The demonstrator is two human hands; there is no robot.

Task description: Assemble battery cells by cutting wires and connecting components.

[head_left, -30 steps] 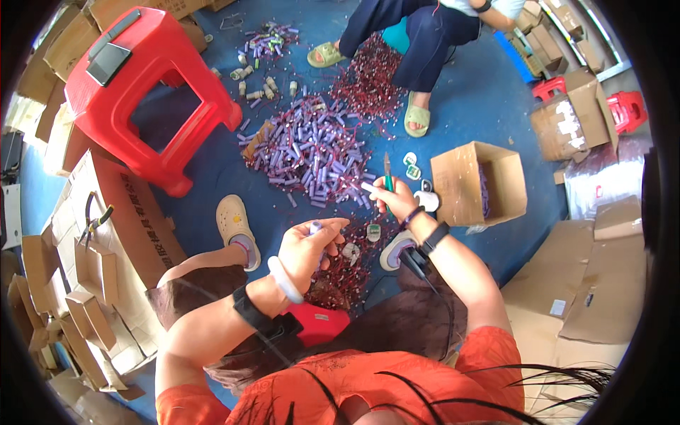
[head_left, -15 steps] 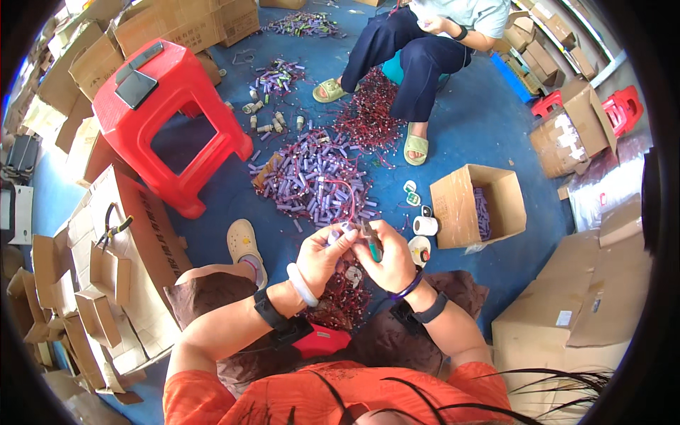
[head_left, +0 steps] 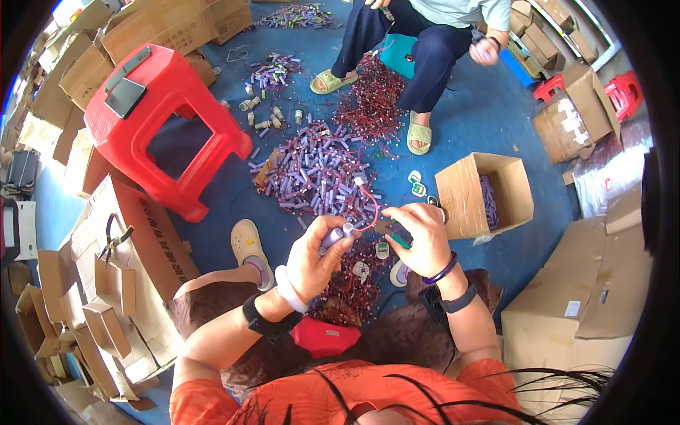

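Between the thumb and fingers of my left hand is a purple cylindrical battery cell, apparently paired with another. A red wire curves up from its end to a small white connector. My right hand is closed around small cutting pliers with green handles, their dark jaws pointing toward the cell but apart from it. Below and between my hands lies a heap of dark red wires with white connectors. Beyond them spreads a pile of purple battery cells.
An open cardboard box with purple cells inside stands at right. On the left are a red stool bearing a phone, and yellow-handled pliers on cardboard. A seated co-worker faces me behind more red wires.
My hands have moved apart, the pliers drawing back rightward from the cell. The red wire and connector now show clearly. The co-worker's hands have also separated.
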